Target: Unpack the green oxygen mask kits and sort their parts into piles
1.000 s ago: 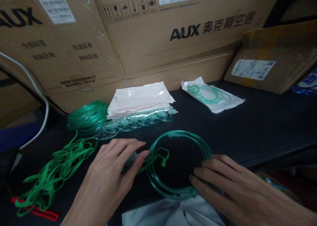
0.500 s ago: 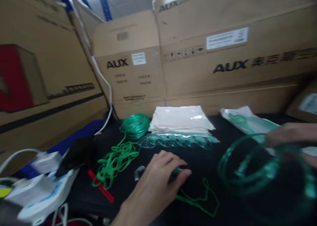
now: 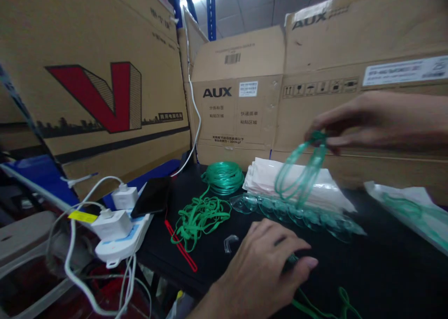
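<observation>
Moved: right hand [image 3: 378, 118] is lifting the green tubing coil [image 3: 301, 169] off the surface [image 3: 385, 263], upper right.
Right hand: is pinching the coil's top.
Left hand [image 3: 266, 258]: is cupping over a green strap [image 3: 304, 306], lower centre; grip hidden.
Progress: one bagged coil [image 3: 413, 211] is lying far right.

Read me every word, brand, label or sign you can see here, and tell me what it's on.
"AUX": middle cardboard box.
"AUX": top right box, blurred.
Red "V": left box.
Handling symbols beneath it: pictograms only.
White labels, barcode, Chinese print: too small to read.
Green tubing coil in right hand: no text.
</observation>
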`<state>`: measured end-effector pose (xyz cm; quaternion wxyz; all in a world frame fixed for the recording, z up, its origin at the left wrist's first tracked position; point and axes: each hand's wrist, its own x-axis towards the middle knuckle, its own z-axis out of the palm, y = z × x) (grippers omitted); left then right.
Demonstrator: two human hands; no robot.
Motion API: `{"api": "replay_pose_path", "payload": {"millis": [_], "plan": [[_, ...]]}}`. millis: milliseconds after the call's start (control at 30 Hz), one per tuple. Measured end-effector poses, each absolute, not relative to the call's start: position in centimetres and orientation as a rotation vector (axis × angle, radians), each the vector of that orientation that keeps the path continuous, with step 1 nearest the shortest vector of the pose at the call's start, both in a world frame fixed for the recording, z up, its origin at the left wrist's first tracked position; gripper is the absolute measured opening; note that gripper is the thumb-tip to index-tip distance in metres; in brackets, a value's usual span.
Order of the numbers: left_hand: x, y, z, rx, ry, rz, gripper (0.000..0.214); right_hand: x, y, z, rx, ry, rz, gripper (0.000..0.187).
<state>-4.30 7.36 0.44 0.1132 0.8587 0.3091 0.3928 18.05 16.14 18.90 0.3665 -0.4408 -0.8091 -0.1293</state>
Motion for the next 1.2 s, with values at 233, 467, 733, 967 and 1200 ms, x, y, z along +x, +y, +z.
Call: {"api": "replay_pose_path", "payload": {"millis": [233, 467, 733, 967, 1200], "plan": [[-4.5, 7.6, 0.4, 2.489, 0.925, 1.085, 0.019, 6.4, 24.7, 20.6, -1.034, -2.523, -0.108, 0.018], [-4.5, 7.7, 0.3, 2.478, 0.923, 1.065, 0.018, 3.4, 28.3, 14.3, -0.962, -2.419, -0.162, 0.034], [-4.5, 7.8, 0.0, 2.496, 0.934, 1.038, 0.016, 3.6, 27.1, 7.3, -0.987, -2.671, -0.027, 0.032], [-4.6, 8.0, 0.4, 2.446, 0.934, 1.131, 0.017, 10.0, 18.8, 10.7, -0.920, -2.612, -0.064, 0.032], [-6.2, 8.7, 1.4, 2.472, 1.141, 1.348, 0.017, 16.4, 7.4, 4.8, -1.144, -2.407, 0.108, 0.036]]}}
